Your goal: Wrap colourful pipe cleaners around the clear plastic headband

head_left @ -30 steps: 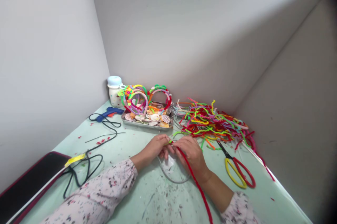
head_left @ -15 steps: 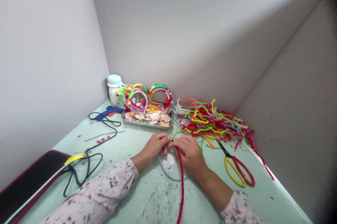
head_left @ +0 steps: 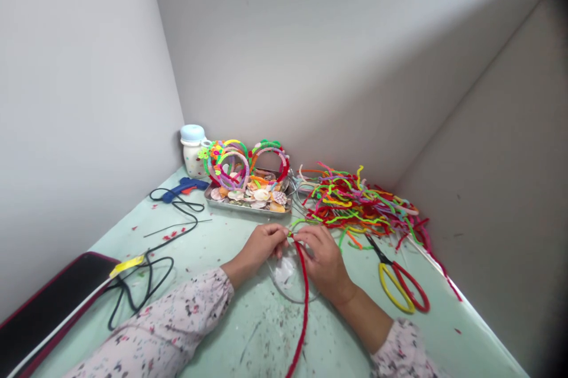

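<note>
My left hand (head_left: 265, 243) is closed, its fingertips pinching a thin grey hoop (head_left: 284, 298) at its top, where a short bit is wrapped in green and red. My right hand (head_left: 326, 259) is closed too, thumb and fingers pinching a red pipe cleaner (head_left: 305, 307) against that same spot. The pipe cleaner's long free end hangs down towards me, past the front edge of the view. The two hands' fingertips almost meet, and they hide part of the hoop. Through the hoop a whitish patch shows on the table.
Behind my hands, a metal tray (head_left: 248, 207) holds shells and several colourful wrapped hoops (head_left: 234, 171). A pile of pipe cleaners (head_left: 364, 203) and scissors (head_left: 399, 283) lie right. To the left are a blue glue gun (head_left: 184, 189), black cord (head_left: 171, 271), a lidded jar (head_left: 193, 153) and a black mat (head_left: 57, 301).
My right hand has shifted slightly up at the hoop's wrapped spot. The red pipe cleaner's hanging end has swung a little to the left. My left hand looks nearly still.
</note>
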A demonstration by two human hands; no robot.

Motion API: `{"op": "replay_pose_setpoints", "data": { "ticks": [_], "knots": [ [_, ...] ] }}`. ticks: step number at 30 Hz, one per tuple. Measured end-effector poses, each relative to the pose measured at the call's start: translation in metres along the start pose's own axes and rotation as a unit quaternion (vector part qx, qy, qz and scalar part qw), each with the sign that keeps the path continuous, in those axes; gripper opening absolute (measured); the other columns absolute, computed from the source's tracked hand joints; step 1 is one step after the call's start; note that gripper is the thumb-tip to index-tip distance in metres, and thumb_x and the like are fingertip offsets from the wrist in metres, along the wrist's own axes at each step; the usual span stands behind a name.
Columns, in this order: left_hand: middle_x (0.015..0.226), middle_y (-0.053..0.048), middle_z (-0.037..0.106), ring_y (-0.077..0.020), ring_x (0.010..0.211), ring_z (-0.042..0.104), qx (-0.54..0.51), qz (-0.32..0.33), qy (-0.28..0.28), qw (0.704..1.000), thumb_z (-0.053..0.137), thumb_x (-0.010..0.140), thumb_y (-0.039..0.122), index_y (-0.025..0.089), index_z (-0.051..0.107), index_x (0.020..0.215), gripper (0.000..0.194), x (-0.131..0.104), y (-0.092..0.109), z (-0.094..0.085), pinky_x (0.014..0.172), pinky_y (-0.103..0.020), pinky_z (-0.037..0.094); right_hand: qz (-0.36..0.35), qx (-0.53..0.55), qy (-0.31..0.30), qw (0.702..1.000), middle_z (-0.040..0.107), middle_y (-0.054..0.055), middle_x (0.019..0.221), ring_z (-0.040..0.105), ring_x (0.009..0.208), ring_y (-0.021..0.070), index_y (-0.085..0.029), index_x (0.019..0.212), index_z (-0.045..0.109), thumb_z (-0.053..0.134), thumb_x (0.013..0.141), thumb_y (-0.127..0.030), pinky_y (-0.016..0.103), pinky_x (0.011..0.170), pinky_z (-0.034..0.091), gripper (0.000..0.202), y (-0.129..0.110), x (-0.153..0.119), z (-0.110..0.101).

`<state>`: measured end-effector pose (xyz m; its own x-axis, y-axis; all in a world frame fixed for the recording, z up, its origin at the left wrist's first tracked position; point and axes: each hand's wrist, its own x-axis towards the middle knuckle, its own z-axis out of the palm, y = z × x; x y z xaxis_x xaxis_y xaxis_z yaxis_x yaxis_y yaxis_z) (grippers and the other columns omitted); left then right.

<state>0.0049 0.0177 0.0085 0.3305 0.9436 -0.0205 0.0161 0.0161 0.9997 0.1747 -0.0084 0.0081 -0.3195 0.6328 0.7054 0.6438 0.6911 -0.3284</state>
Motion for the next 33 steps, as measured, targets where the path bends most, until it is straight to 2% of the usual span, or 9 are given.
{"op": "replay_pose_setpoints", "data": {
  "ticks": [11,23,33],
  "knots": [
    [0.044,0.004,0.049,-0.0068,0.038,0.04,0.027,0.014,0.012,0.999,0.053,0.079,0.04,0.013,0.06,0.066,0.032,-0.0021,0.0033,0.0011,0.041,-0.019,0.028,0.016,0.003,0.006,1.0,0.058,0.007,0.095,0.052,0.09,0.021,-0.019,0.093,0.061,0.056,0.082,-0.011,0.036,0.079,0.045,0.015,0.0004,-0.0004,0.0],
    [0.059,0.003,0.054,-0.0062,0.042,0.042,0.013,0.034,0.019,0.999,0.056,0.076,0.038,0.012,0.065,0.079,0.027,-0.0028,0.0017,0.0016,0.041,-0.02,0.03,0.025,-0.003,-0.002,1.0,0.058,0.007,0.095,0.052,0.092,0.0207,-0.019,0.092,0.061,0.055,0.082,-0.011,0.036,0.081,0.045,0.014,0.001,-0.0004,0.0026],
    [0.047,0.005,0.047,-0.0066,0.04,0.039,0.02,0.034,0.013,0.999,0.055,0.077,0.037,0.013,0.063,0.072,0.026,-0.0038,0.0035,0.0024,0.042,-0.019,0.029,0.009,-0.022,-0.024,0.999,0.058,0.008,0.098,0.052,0.093,0.0219,-0.02,0.097,0.062,0.057,0.08,-0.012,0.038,0.082,0.046,0.02,-0.0014,0.001,0.0003]
  ]
}}
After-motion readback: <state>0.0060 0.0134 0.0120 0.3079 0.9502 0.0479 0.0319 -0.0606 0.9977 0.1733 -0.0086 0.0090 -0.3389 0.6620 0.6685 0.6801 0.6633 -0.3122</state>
